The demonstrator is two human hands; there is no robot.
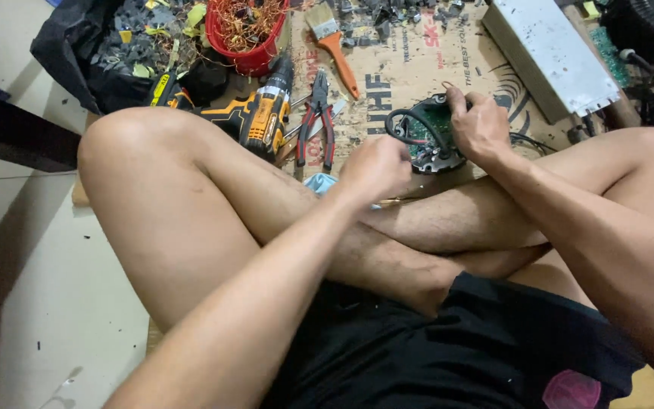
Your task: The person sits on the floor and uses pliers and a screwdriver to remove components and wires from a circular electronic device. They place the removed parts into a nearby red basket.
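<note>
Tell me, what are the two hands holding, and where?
The right hand grips the round circuit board unit by its far right edge. The left hand is closed in a fist beside its black cable; what it holds is hidden.

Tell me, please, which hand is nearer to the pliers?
Left. The left hand is just right of the pliers; the right hand is farther right, on the circuit board.

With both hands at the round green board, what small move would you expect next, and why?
Probably the left hand pulls the black cable away from the round circuit board. The right hand already presses on the board's far edge, and the left is closed beside the cable loop.
</note>
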